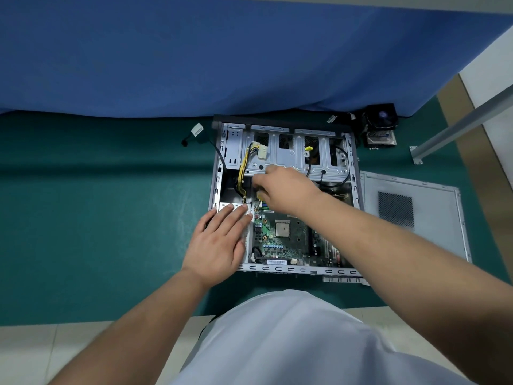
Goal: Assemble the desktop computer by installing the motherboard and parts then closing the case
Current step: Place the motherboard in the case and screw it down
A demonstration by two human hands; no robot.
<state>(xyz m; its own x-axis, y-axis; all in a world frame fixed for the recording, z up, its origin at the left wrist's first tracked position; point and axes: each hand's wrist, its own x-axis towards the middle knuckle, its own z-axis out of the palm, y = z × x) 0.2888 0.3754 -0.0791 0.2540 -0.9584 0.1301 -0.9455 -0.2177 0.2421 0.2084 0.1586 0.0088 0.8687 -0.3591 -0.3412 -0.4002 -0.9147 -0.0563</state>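
A green tabletop (97, 218) is seen carrying an open case (283, 195) at its middle, with a side panel (410, 215) laid flat just right of it. The motherboard (283, 240) is seated in the case's near half. The left hand (219, 243) is laid flat, fingers spread, on the case's near-left edge. The right hand (283, 187) is curled over yellow wires (244, 168) above the board; what its grip pinches cannot be told. A cooler (380, 126) is set far right.

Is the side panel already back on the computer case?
No, the side panel lies flat on the green mat beside the open case.
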